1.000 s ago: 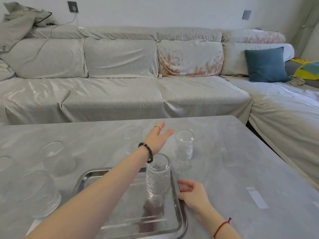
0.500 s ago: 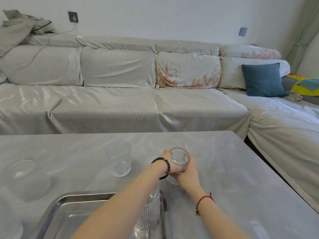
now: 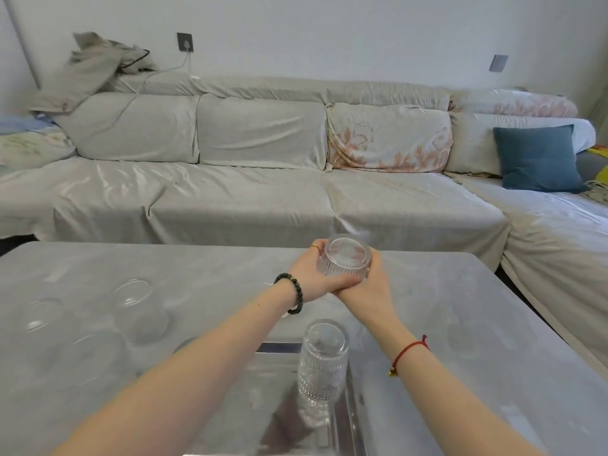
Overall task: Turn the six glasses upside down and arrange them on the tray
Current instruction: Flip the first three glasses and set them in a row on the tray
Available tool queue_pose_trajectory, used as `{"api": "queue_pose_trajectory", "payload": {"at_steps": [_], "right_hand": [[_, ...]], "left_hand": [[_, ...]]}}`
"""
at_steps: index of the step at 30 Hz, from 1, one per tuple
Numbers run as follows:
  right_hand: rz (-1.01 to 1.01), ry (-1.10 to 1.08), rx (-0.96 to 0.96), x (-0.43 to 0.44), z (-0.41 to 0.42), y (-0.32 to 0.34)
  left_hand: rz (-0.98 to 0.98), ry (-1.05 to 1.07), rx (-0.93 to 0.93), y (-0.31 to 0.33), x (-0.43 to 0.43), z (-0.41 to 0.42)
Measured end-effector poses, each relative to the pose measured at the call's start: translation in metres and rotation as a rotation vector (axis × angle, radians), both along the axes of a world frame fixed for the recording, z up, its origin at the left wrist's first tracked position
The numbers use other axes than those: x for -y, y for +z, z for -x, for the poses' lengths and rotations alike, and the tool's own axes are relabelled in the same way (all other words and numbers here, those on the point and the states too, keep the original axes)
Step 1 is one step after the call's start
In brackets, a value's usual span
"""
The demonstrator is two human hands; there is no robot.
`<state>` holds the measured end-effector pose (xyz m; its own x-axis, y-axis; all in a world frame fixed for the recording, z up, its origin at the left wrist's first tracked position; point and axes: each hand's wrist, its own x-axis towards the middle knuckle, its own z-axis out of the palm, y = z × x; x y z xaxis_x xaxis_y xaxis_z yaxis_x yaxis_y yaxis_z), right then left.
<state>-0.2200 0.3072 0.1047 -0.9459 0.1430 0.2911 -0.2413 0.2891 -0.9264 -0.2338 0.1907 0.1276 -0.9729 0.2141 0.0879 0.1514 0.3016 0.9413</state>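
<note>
Head camera shows both hands cupped around a ribbed glass [image 3: 344,262], the left hand [image 3: 311,279] and right hand [image 3: 368,287] pressed against opposite sides, lifted beyond the far edge of the tray [image 3: 342,419], probably to steady it while it turns over. One inverted glass [image 3: 323,360] already stands at the tray's far right; blurred glasses [image 3: 139,307] wait left of the tray.
</note>
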Motion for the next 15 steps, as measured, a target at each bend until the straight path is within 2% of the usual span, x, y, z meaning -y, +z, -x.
{"api": "queue_pose_trajectory", "payload": {"at_steps": [6, 15], "right_hand": [[0.006, 0.129, 0.001, 0.060, -0.031, 0.010], [-0.113, 0.215, 0.132, 0.106, -0.067, -0.029]], "left_hand": [[-0.050, 0.103, -0.081, 0.002, 0.065, -0.039], [0.013, 0.162, 0.022, -0.049, 0.114, -0.077]]}}
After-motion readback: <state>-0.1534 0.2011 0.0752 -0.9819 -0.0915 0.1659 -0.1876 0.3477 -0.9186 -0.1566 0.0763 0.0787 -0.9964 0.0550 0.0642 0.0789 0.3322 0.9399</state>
